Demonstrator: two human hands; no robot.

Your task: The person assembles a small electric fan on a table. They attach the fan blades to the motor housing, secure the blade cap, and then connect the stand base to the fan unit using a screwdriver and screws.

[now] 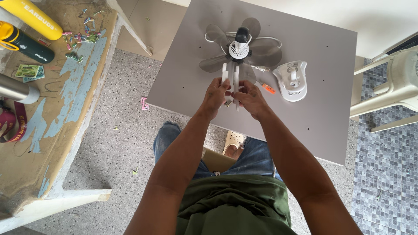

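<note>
Both hands work at the near middle of a grey counter (331,65). The left hand (214,95) has its fingers closed around the lower end of the white stand arm (225,74) of a small fan (238,47). The right hand (251,98) meets it from the other side, fingers pinched on the second white arm and on a small part between the two hands; what that part is cannot be told, as the fingers cover most of it. The hands touch or nearly touch each other at the fingertips.

The fan lies flat on the counter just beyond the hands, with no guard over it. Its translucent grey blades (265,54) spread around a white hub, and a dark round motor housing sits above the hub. A white cord (270,40) loops behind the blades.

Just right of the hands lies a screwdriver with an orange handle (268,89). Beside it, further right, rests a white oval base part (291,80), apart from the fan.

To the left stands a worn wooden bench (65,100) with peeling blue paint, carrying a yellow cylinder (37,18), a dark green bottle (28,45), a metal flask (17,90) and small coloured scraps (82,37). A white plastic chair (396,87) stands at the right edge.
</note>
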